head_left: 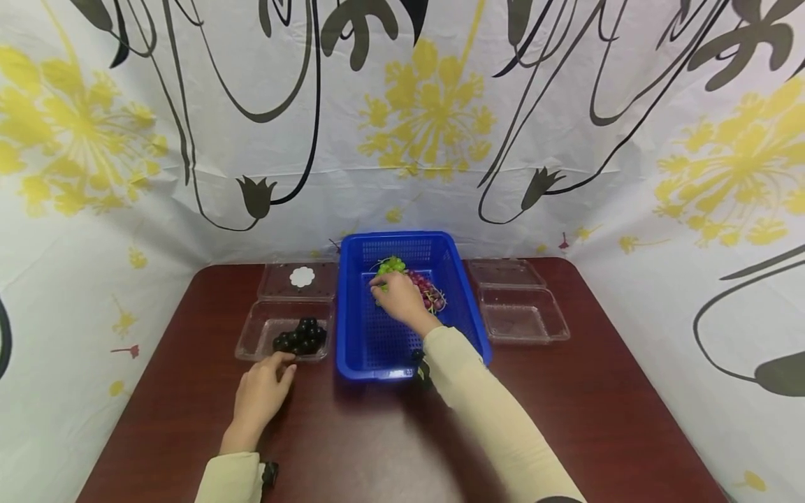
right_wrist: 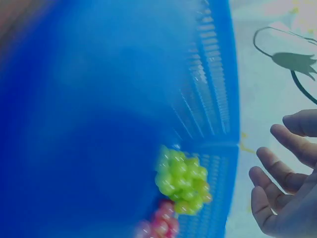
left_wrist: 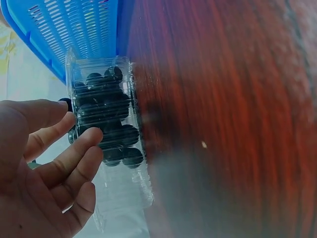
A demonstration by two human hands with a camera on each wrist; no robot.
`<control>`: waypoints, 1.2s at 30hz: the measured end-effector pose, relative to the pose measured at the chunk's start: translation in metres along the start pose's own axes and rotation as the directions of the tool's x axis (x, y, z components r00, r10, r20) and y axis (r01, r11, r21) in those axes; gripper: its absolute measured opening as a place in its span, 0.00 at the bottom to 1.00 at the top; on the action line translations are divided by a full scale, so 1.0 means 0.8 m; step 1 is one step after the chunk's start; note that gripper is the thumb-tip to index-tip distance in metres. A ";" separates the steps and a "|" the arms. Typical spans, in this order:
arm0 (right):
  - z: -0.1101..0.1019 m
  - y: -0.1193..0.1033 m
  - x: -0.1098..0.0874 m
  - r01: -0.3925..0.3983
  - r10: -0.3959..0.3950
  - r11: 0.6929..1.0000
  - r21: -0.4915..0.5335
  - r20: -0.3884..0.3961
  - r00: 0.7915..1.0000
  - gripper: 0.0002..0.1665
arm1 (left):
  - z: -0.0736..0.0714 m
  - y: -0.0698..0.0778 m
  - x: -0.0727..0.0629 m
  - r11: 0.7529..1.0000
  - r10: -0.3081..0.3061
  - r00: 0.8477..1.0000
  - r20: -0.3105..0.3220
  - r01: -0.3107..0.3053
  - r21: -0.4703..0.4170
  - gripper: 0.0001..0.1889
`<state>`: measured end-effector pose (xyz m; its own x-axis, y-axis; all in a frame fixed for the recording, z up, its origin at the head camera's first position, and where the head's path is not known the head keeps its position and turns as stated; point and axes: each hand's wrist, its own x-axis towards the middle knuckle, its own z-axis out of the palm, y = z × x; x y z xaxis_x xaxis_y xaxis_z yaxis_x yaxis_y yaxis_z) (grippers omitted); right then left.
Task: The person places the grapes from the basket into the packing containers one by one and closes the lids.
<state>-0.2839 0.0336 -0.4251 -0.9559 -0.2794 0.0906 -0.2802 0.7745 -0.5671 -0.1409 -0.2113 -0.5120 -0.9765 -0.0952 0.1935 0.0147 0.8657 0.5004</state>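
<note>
My left hand [head_left: 260, 395] is at the front rim of a clear plastic box [head_left: 254, 335] holding black grapes [head_left: 302, 337]. In the left wrist view its loosely bent fingers [left_wrist: 81, 148] lie against or just beside the box wall; firm contact is hard to tell. Over the blue basket [head_left: 349, 335] hovers my right hand [head_left: 399, 297], fingers relaxed and holding nothing. Green grapes [right_wrist: 183, 181] and red grapes [right_wrist: 161, 220] lie inside that basket, partly hidden by the right hand in the head view.
Right of the basket, a second clear box [head_left: 522, 318] stands with its lid folded back. The left box's lid [head_left: 277, 279] carries a white scalloped label [head_left: 302, 277]. A patterned cloth [head_left: 402, 202] hangs behind the brown table [head_left: 352, 454].
</note>
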 end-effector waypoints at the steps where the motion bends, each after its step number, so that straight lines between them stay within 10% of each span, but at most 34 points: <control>1: -0.004 0.000 0.001 -0.002 0.002 1.000 0.005 -0.002 1.000 0.14 | 0.000 0.000 0.000 1.000 0.001 1.000 -0.002 -0.001 -0.001 0.12; 15: -0.031 0.032 0.015 -0.148 0.146 0.989 0.016 0.091 0.985 0.17 | -0.002 0.000 -0.001 1.000 -0.012 1.000 0.016 0.012 -0.013 0.13; 36: -0.045 0.108 0.024 -0.313 0.349 0.936 -0.162 0.295 0.889 0.12 | -0.005 -0.009 0.003 0.997 -0.059 0.991 0.122 0.065 -0.041 0.14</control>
<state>-0.3298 0.1153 -0.4428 -0.9220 -0.1454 -0.3587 0.0232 0.9043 -0.4262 -0.1422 -0.2194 -0.5115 -0.9946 -0.0854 0.0589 -0.0395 0.8367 0.5463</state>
